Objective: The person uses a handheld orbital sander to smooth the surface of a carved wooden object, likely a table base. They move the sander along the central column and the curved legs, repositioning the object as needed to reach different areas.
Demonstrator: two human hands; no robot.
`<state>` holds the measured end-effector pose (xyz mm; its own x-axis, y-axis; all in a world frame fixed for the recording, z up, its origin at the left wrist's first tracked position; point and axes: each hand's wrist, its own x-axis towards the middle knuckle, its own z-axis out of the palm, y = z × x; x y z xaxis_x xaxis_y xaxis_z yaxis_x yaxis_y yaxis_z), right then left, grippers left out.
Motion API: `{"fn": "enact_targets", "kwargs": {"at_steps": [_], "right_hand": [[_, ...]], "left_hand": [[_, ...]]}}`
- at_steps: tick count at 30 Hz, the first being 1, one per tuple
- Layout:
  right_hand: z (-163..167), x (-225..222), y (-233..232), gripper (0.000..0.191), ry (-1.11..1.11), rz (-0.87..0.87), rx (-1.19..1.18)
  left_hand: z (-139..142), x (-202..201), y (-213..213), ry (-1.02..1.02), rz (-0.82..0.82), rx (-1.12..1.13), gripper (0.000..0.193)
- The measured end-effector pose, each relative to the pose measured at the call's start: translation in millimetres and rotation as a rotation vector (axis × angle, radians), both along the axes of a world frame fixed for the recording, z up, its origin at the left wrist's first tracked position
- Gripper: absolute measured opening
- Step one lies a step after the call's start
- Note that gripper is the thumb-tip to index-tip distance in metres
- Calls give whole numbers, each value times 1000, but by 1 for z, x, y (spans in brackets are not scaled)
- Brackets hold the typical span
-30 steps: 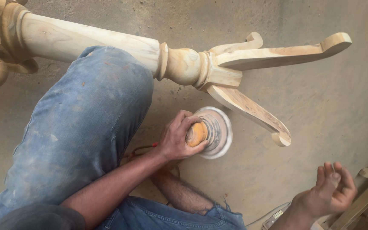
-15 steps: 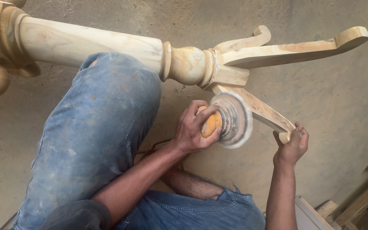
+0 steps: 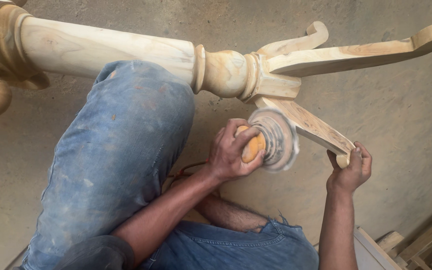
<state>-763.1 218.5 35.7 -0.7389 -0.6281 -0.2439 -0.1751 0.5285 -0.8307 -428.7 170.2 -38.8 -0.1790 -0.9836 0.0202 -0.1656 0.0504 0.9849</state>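
Head view, left hand (image 3: 231, 152) gripping orange round sander (image 3: 271, 140), pale carved wooden leg (image 3: 316, 127)

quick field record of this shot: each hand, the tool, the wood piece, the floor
left hand: wrapped around the orange-bodied disc sander
right hand: gripping the curled tip of the lower wooden leg
sander disc: blurred, against that leg near the hub
wood piece: pale turned pedestal column lying sideways, three curved legs
support: column rests over the denim-clad knee
floor: dusty concrete, wood offcuts at lower right
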Motion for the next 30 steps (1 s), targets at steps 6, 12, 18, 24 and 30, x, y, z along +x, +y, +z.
{"fn": "enact_targets", "kwargs": {"at_steps": [6, 12, 18, 24, 30], "right_hand": [[-9, -6, -3, 25, 23, -27, -20], [-5, -4, 1, 25, -41, -30, -45], [-4, 0, -4, 25, 17, 4, -17], [0, 2, -5, 25, 10, 10, 10], [-3, -2, -3, 25, -16, -40, -3]], "left_hand": [[-1, 5, -13, -58, 80, 26, 52], [6, 0, -23, -23, 83, -13, 52], [13, -1, -34, -45, 69, -54, 53], [4, 3, -39, -15, 32, -32, 53], [-8, -4, -49, 51, 18, -28, 48]]}}
